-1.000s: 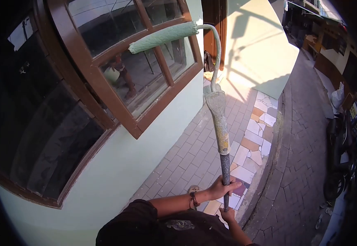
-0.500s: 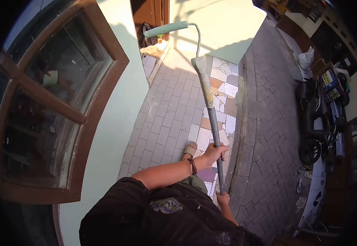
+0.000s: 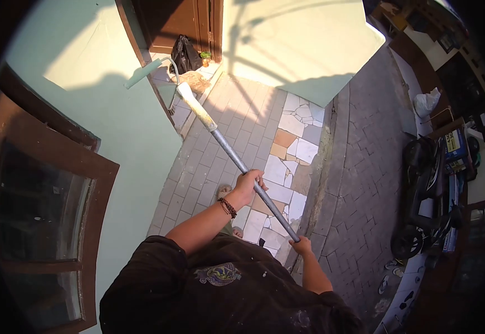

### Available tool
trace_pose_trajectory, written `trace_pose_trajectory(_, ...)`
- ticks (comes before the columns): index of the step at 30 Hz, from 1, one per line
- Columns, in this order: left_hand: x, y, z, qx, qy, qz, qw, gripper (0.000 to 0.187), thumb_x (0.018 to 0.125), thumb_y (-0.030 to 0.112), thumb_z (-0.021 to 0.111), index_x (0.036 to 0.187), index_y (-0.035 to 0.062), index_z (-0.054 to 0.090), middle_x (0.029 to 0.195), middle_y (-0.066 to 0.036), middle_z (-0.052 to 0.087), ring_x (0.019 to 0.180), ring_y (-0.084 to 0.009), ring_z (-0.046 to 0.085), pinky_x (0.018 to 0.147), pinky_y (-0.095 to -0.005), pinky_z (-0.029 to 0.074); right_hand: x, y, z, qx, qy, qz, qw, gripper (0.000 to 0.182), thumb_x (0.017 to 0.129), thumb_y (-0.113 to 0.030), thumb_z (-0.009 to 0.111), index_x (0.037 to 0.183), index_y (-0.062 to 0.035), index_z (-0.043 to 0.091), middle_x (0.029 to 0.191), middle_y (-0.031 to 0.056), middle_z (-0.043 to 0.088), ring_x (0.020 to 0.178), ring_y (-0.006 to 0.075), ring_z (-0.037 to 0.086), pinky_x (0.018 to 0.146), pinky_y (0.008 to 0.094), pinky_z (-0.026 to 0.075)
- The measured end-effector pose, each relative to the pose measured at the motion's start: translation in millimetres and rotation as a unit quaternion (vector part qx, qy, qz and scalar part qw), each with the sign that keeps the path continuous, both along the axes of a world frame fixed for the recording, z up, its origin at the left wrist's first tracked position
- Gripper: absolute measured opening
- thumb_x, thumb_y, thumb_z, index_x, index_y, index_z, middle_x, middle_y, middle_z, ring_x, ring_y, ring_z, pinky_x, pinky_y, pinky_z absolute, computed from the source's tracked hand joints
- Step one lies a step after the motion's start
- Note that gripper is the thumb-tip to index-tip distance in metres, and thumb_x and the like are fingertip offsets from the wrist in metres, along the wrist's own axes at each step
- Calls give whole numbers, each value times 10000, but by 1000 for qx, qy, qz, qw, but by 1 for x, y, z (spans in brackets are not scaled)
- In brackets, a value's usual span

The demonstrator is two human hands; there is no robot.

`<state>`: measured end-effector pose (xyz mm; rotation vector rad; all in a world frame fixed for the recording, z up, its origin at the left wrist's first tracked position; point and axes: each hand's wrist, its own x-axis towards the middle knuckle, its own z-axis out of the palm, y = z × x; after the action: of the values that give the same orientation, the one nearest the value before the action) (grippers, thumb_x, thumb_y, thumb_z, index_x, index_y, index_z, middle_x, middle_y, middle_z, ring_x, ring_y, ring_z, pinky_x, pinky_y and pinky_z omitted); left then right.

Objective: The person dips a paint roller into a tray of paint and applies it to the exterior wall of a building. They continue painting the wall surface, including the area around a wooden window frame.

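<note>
Two hands grasp one long metal pole (image 3: pixel 231 153), with the fingers of each wrapped around it: the left hand (image 3: pixel 248 186), a braided bracelet at its wrist, grips partway along the shaft, and the right hand (image 3: pixel 301 245) is closed around the lower end. At the far end, a bent wire frame (image 3: pixel 176 69) carries the paint roller (image 3: pixel 144 72), its sleeve coated pale green. The roller has moved away from the brown-framed window (image 3: pixel 36 206), past the front of the doorway, and is now over the edge of the pale green wall (image 3: pixel 136 122) beside the door (image 3: pixel 175 22). The pole, closer to upright in the view a moment ago, now slants across it. That seems to put the sleeve within reach of the wall strip between window and doorway, though whether it touches the surface cannot be told. A black plastic bag (image 3: pixel 186 54) sits on the doorstep just beyond the wire frame. Below the pole run the grey paving (image 3: pixel 198 167) and a band of broken-tile mosaic (image 3: pixel 284 167); a motorbike (image 3: pixel 420 189) stands across the lane, well apart from the pole.
</note>
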<state>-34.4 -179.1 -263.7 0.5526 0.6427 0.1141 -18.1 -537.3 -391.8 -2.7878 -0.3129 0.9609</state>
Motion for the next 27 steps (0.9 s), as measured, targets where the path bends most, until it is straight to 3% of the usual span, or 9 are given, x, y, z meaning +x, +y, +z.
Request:
trace_pose_trajectory(6, 121, 81, -38, -31, 22, 1, 999, 211, 795, 123, 602, 658, 83, 446, 597, -70, 460, 538, -249, 530, 631, -445, 521, 102, 66, 4, 9, 10, -52, 999, 467, 658, -458, 771, 846, -39, 685, 868, 189, 669, 889, 353, 639, 813, 431, 496)
trace_pose_trajectory(10, 204, 142, -67, -99, 28, 0, 995, 202, 804, 146, 610, 706, 69, 451, 619, -84, 476, 540, -252, 530, 623, -446, 528, 175, 110, 28, 42, -41, -54, 997, 514, 646, -501, 778, 788, -21, 662, 752, 180, 655, 774, 364, 644, 720, 437, 493)
trace_pose_trajectory(14, 272, 200, -52, -90, 75, 64, 991, 227, 802, 172, 632, 809, 33, 453, 650, -92, 487, 553, -250, 540, 608, -424, 538, 263, 182, 79, 37, -45, 43, 997, 479, 719, -493, 728, 740, -24, 638, 649, 180, 614, 654, 366, 621, 614, 458, 458)
trace_pose_trajectory(17, 314, 246, -69, -62, 68, 95, 991, 213, 820, 176, 641, 882, 39, 491, 775, -97, 530, 694, -254, 572, 654, -429, 518, 331, 263, 119, 97, -41, 125, 987, 464, 750, -438, 721, 695, 3, 588, 582, 174, 572, 559, 357, 587, 546, 433, 434)
trace_pose_trajectory(20, 346, 301, -87, -31, 40, 115, 992, 206, 829, 175, 632, 909, 47, 492, 822, -95, 541, 722, -250, 572, 650, -432, 517, 408, 343, 128, 132, -31, 210, 968, 430, 773, -366, 716, 675, 16, 545, 545, 166, 537, 506, 337, 556, 517, 414, 419)
trace_pose_trajectory(22, 371, 328, -93, -29, 40, 161, 986, 254, 823, 200, 625, 956, 65, 456, 803, -74, 499, 693, -221, 540, 647, -438, 525, 460, 403, 130, 157, 3, 258, 953, 375, 797, -329, 696, 745, 11, 549, 559, 165, 536, 489, 317, 554, 517, 424, 417)
trace_pose_trajectory(24, 392, 354, -91, -32, 69, 207, 975, 171, 846, 133, 596, 945, 50, 483, 875, -87, 542, 786, -256, 595, 679, -446, 530, 516, 455, 118, 220, 32, 369, 903, 351, 820, -303, 675, 879, 19, 548, 579, 154, 552, 472, 271, 561, 495, 412, 424)
trace_pose_trajectory(27, 427, 386, -106, -21, 105, 299, 948, 153, 854, 100, 573, 959, 43, 477, 873, -90, 543, 801, -259, 605, 688, -448, 536, 550, 551, 160, 145, 147, 377, 903, 356, 840, -283, 656, 973, 26, 540, 580, 115, 554, 454, 210, 550, 444, 366, 429)
